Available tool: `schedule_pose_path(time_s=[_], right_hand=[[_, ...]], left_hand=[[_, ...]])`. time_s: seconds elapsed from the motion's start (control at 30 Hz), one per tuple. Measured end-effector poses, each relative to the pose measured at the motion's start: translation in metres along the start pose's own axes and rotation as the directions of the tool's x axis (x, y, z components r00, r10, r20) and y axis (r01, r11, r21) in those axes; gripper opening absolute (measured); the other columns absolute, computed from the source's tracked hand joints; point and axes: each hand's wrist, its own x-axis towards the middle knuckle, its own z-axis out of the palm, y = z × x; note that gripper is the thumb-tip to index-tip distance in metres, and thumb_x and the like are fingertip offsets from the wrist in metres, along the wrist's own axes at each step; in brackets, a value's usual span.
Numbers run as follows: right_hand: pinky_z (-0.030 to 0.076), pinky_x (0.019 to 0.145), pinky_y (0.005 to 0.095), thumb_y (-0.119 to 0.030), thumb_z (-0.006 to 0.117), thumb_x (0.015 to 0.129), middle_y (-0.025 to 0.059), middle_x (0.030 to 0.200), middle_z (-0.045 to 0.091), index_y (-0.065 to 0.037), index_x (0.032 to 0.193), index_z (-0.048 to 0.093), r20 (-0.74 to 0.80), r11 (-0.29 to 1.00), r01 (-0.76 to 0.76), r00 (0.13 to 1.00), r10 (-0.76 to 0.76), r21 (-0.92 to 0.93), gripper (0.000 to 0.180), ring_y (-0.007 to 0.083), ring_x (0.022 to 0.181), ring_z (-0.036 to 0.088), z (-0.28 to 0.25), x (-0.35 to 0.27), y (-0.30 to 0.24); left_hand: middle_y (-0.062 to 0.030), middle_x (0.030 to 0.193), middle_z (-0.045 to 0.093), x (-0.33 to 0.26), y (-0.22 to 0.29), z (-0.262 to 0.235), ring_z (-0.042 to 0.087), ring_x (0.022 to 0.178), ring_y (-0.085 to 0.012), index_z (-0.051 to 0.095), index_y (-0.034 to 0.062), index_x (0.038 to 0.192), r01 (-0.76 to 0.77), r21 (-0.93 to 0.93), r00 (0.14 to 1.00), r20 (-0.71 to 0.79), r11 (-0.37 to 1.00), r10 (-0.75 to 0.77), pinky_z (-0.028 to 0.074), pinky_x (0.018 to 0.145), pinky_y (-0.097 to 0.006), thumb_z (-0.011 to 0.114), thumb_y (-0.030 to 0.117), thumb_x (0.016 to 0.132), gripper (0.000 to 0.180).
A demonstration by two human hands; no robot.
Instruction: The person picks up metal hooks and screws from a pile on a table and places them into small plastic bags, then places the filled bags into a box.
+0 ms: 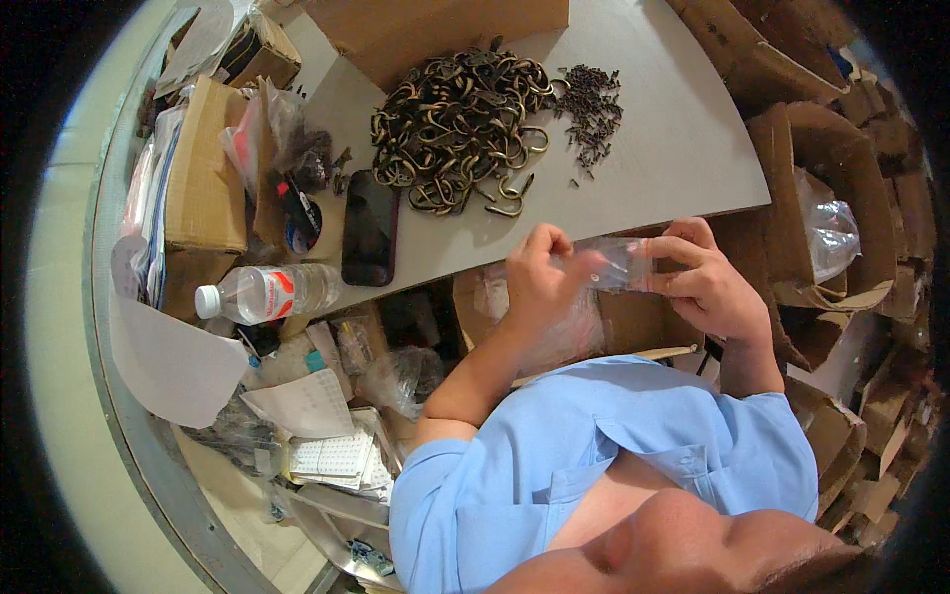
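Between my hands, over the table's near edge, is a small clear plastic bag (621, 263) with a reddish line along one end. My left hand (542, 272) is closed at its left end, the thumb laid against the film and a little blurred. At the reddish-lined end my right hand (714, 287) pinches the bag with its fingers. What the bag may contain cannot be made out. Beyond my hands, a heap of bronze-coloured curved metal hooks (457, 124) lies on the grey table (683, 129), with a scatter of small dark metal pins (591, 111) to its right.
A black phone (370, 230) lies left of the heap, near a water bottle (267, 294) on its side. Cardboard boxes (206, 168) and papers crowd the left. An open carton (841, 158) with clear plastic stands at right. Another open box (643, 332) sits below my hands.
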Motion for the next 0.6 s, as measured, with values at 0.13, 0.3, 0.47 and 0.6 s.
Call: schedule_pose_path(time_s=[0.13, 0.3, 0.47, 0.6], right_hand=[[0.044, 0.087, 0.0377, 0.006, 0.060, 0.057, 0.0069, 0.113, 0.059, -0.008, 0.090, 0.070, 0.073, 1.000, -0.006, 0.997, 0.007, -0.014, 0.037, 0.0311, 0.103, 0.048, 0.010, 0.012, -0.004], [0.047, 0.083, 0.0371, 0.004, 0.061, 0.069, 0.0136, 0.103, 0.060, -0.002, 0.090, 0.064, 0.124, 0.910, -0.252, 0.967, 0.222, 0.330, 0.022, 0.0292, 0.093, 0.057, 0.010, 0.041, 0.035], [0.048, 0.082, 0.0377, -0.004, 0.062, 0.079, 0.0140, 0.103, 0.061, -0.004, 0.105, 0.058, -0.408, 0.963, -0.268, 0.876, 0.257, 0.031, 0.026, 0.0312, 0.095, 0.060, 0.028, 0.068, 0.093], [0.048, 0.082, 0.0378, -0.006, 0.063, 0.078, 0.0143, 0.104, 0.061, -0.005, 0.109, 0.056, -0.378, 0.959, -0.277, 0.895, 0.236, -0.058, 0.031, 0.0321, 0.096, 0.059, 0.039, 0.075, 0.108]], left_hand=[[-0.0123, 0.072, 0.059, 0.006, 0.033, 0.015, 0.057, 0.063, -0.0289, 0.053, 0.0031, 0.077, -0.422, 0.126, 0.907, 0.062, 0.898, 0.417, 0.047, 0.059, -0.035, 0.078, 0.036, 0.069, 0.043], [-0.0125, 0.077, 0.062, -0.012, 0.008, 0.021, 0.062, 0.073, -0.0234, 0.059, 0.0021, 0.088, 0.318, -0.138, 0.844, 0.492, 0.938, -0.213, 0.049, 0.068, -0.034, 0.073, 0.014, 0.070, 0.026], [-0.0098, 0.076, 0.063, -0.019, -0.017, 0.038, 0.061, 0.072, -0.0192, 0.060, 0.0014, 0.088, 0.352, -0.085, 0.772, 0.589, 0.932, -0.238, 0.049, 0.066, -0.032, 0.075, 0.016, 0.067, 0.030], [-0.0068, 0.075, 0.062, -0.022, -0.021, 0.038, 0.059, 0.070, -0.0161, 0.059, 0.0029, 0.086, 0.427, -0.143, 0.747, 0.612, 0.893, -0.259, 0.048, 0.065, -0.031, 0.075, 0.017, 0.066, 0.030]])
